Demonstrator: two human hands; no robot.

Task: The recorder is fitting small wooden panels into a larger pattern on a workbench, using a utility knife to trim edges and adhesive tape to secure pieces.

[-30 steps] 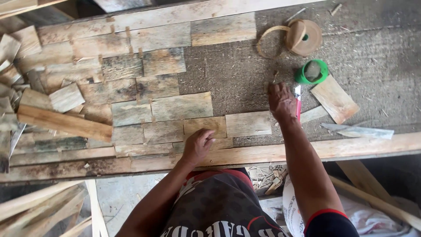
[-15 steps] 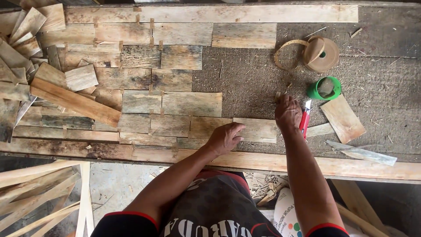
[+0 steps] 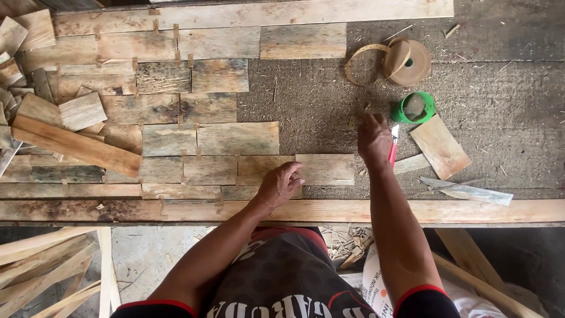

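The left hand (image 3: 280,184) is laid with bent fingers on a flat wood piece (image 3: 325,169) on the counter (image 3: 518,135). The right hand (image 3: 373,140) is spread open, pressed flat beside a red cutter (image 3: 392,152) and near a green cup (image 3: 414,108).

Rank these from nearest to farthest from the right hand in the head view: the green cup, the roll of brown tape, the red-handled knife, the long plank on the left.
From the right hand:
1. Red-handled knife, right beside it.
2. Green cup, just up and right.
3. Roll of brown tape, farther up the bench.
4. Long plank, far across on the left.
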